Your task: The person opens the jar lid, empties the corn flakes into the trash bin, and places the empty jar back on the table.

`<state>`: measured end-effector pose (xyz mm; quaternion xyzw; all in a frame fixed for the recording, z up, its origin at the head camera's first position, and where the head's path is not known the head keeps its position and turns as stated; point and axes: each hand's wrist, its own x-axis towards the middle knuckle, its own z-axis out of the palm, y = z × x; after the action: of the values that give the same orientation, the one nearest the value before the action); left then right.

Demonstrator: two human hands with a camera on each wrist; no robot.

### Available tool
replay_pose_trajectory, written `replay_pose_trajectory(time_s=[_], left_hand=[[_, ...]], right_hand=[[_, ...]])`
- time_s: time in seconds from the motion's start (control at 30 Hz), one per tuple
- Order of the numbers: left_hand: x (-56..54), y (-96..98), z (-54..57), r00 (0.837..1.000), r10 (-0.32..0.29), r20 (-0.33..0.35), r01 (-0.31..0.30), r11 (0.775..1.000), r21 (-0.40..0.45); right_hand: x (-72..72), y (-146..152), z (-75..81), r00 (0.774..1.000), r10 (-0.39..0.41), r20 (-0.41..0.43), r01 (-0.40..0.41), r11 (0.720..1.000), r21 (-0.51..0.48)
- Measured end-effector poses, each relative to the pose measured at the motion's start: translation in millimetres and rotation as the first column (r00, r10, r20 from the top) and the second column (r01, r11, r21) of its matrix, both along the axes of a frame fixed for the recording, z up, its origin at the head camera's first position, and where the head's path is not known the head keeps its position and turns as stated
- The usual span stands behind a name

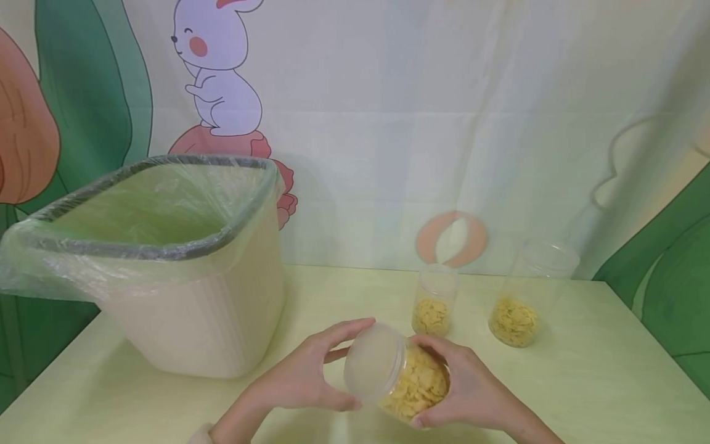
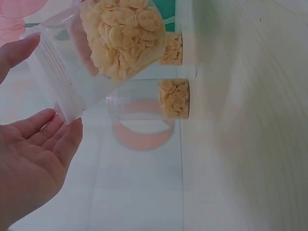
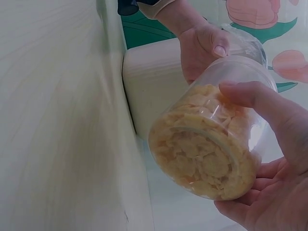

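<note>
Clear plastic jar [image 1: 421, 385] with yellow flakes inside is held above the pale table [image 1: 599, 382], at the near side, somewhat right of the middle. It is tilted, and its whitish lid [image 1: 370, 364] points to the left. The left hand [image 1: 302, 373] pinches this lid at the rim, with the thumb on the near edge and the fingers on the far edge. The right hand [image 1: 471, 391] grips the body of the jar from the right, thumb and fingers on opposite sides. Behind it stand two more transparent containers with flakes at the bottom: a narrow jar [image 1: 434, 308] and, farther right, a wider, taller jar [image 1: 518, 311]. On the left stands a light-coloured waste bin [image 1: 216, 327], its dark rim covered by a clear plastic liner [image 1: 61, 271]. At the far side hangs a printed backdrop [image 1: 360, 123] with a white rabbit [image 1: 227, 92].
</note>
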<state>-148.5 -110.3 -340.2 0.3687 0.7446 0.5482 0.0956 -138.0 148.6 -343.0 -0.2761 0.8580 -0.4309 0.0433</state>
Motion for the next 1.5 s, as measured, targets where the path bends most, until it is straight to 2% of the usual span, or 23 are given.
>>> replay_pose_trajectory(time_s=[0.6,0.97,1.5], left_hand=[[2.9,4.2,-1.3,0.994,0.093,0.060,-0.093,0.996,-0.003],[4.1,7.6,-2.9,0.983,0.175,0.060,-0.174,0.985,-0.014],[8.1,13.1,-1.9,0.962,0.273,0.029,-0.271,0.961,-0.058]], right_hand=[[0.2,0,-2.3,0.998,-0.006,-0.058,0.007,1.000,0.002],[-0.1,0,-2.2,0.997,-0.029,-0.069,0.030,0.999,0.025],[-2.0,0,-3.5,0.998,-0.023,-0.059,0.024,1.000,0.016]])
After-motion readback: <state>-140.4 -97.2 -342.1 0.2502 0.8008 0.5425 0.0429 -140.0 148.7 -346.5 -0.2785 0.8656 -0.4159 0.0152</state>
